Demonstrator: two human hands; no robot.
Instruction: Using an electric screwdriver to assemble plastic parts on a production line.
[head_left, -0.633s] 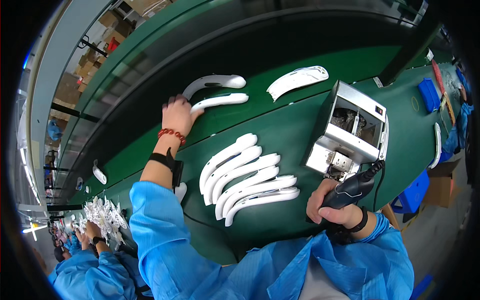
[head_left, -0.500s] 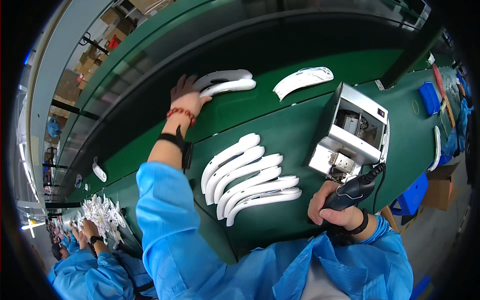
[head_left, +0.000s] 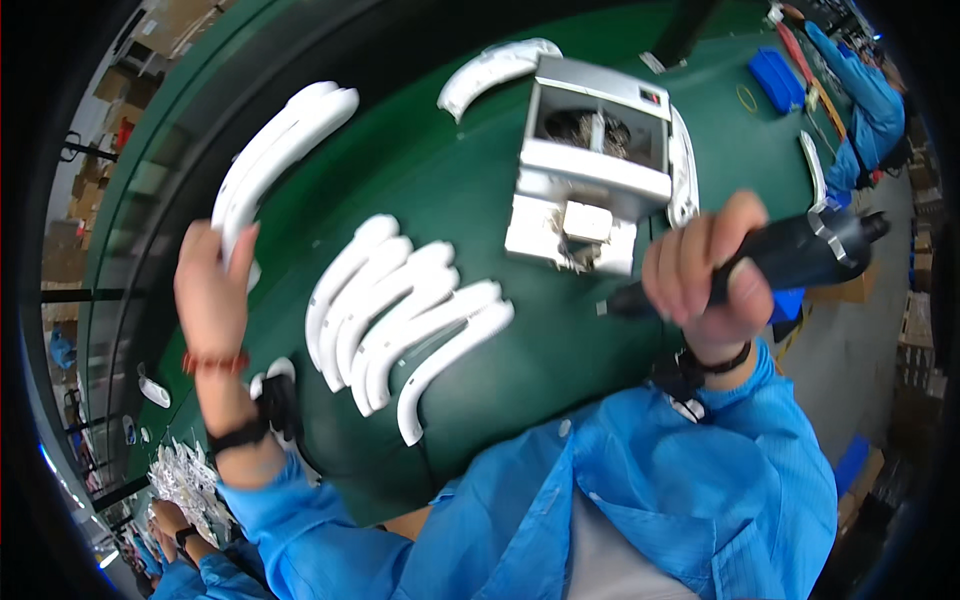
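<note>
Left of the metal screw feeder (head_left: 597, 172), the left hand (head_left: 212, 300) has fingers closed on the near ends of two white curved shells (head_left: 280, 145) — their long axis runs forward and rightward from it. The right hand (head_left: 708, 268), on the feeder's near side, grips a black electric screwdriver (head_left: 800, 250). The row of similar shells (head_left: 372, 302), also left of the feeder, lies nearer the left hand.

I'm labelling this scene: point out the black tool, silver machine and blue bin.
Black tool (head_left: 803, 252): head view, on its body.
Silver machine (head_left: 595, 172): head view, on its front panel.
Blue bin (head_left: 774, 84): head view, on its side.
</note>
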